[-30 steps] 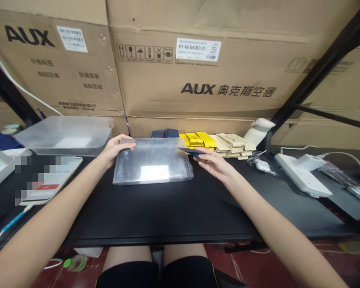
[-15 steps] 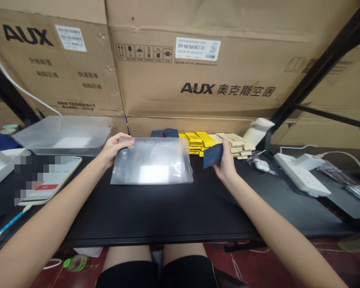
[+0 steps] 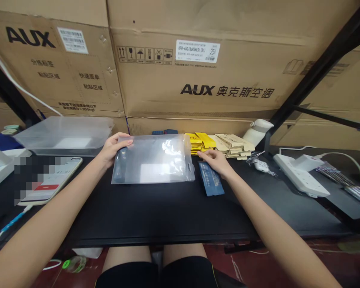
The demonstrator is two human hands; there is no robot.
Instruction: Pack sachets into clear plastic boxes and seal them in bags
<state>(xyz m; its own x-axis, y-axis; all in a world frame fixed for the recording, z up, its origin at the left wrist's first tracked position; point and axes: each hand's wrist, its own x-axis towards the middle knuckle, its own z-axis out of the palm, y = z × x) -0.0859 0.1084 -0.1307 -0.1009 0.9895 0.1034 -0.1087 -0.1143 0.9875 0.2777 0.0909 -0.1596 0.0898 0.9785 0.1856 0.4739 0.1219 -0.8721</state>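
My left hand (image 3: 115,149) grips the upper left corner of a clear plastic bag (image 3: 153,160), thumb on top. Something dark blue shows through the bag's left end. My right hand (image 3: 214,161) is at the top of a dark blue packet (image 3: 211,181) on the black table, its thumb and forefinger reaching past the packet's upper edge; whether it still grips the packet is not clear. Behind it are stacks of yellow packets (image 3: 202,141) and beige packets (image 3: 234,145). More dark blue packets (image 3: 170,132) stand behind the bag.
A translucent tray (image 3: 66,134) and a phone (image 3: 52,180) are on the left. At the right are a white bottle (image 3: 258,132), a small white item (image 3: 261,165), a power strip (image 3: 301,175) and wrapped metallic sticks (image 3: 345,180). AUX cartons (image 3: 198,104) stand behind.
My right hand has moved slightly left and its hold on the blue packet has changed. The packet has come down toward the table front, its printed face now showing. My left hand stays at the bag.
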